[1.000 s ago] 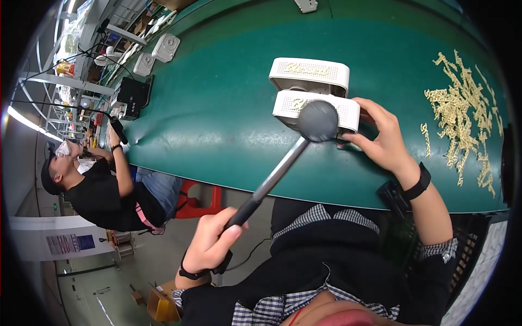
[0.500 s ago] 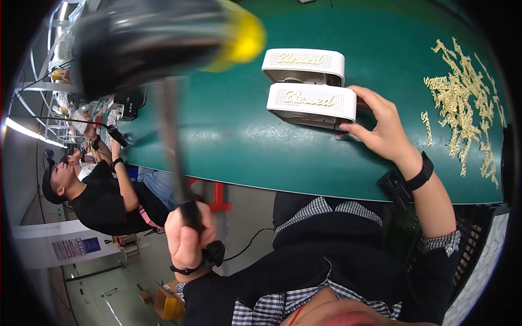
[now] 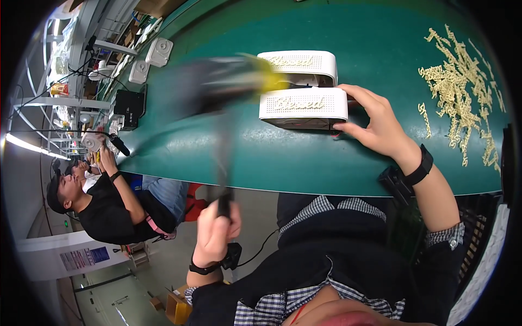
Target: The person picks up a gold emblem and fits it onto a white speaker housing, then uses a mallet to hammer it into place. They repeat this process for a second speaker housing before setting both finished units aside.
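Observation:
My left hand is closed around the handle of a mallet with a black and yellow head, blurred by motion. The yellow end of the head hangs close to the left ends of two white box-like housings; whether it touches them I cannot tell. My right hand grips the right end of the nearer white housing, thumb at its lower edge and fingers over the top. This housing has a dotted front with cream script lettering and an open underside. The farther white housing stands just behind it, alike in shape and lettering.
A heap of cream script letter pieces lies on the green table at the right. At the left stand a black box and white units. Another person in black works farther left along the table.
My left hand has moved right, and the mallet head has swung right and lower toward the white housings. My right hand keeps its hold on the nearer housing.

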Tool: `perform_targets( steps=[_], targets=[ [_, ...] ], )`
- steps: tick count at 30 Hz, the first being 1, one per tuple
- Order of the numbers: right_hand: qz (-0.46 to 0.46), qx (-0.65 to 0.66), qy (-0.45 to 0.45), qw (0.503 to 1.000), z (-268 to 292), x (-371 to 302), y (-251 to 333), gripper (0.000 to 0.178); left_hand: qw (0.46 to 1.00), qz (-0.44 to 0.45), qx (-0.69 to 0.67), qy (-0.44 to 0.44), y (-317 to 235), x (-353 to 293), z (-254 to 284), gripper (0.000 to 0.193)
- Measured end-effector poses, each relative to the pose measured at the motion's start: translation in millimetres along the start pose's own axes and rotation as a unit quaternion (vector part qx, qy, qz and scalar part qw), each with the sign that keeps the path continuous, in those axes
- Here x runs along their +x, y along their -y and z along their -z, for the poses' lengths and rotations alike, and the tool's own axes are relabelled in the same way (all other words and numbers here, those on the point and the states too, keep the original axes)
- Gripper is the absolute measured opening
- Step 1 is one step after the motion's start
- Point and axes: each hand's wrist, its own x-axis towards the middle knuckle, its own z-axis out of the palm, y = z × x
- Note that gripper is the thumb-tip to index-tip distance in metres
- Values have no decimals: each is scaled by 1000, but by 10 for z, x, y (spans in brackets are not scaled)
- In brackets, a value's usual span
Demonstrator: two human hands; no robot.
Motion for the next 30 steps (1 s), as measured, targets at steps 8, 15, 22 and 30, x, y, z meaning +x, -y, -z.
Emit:
perform_targets(
  steps=[8, 15, 22, 30],
  targets=[
    [-5, -3, 1, 1000, -19, -22, 25, 59, 997, 35, 59, 36, -87, -9, -41, 44],
    [0, -20, 0, 1000, -3, 0, 22, 59, 994, 39, 105, 4, -178, -48, -1, 46],
    [-1, -14, 3, 1000, -20, 4, -1, 59, 986, 91, 132, -37, -6, -42, 90, 47],
    [0, -20, 8, 1000, -35, -17, 19, 58, 981, 179, 68, 9, 3, -10, 23, 37]
  ],
)
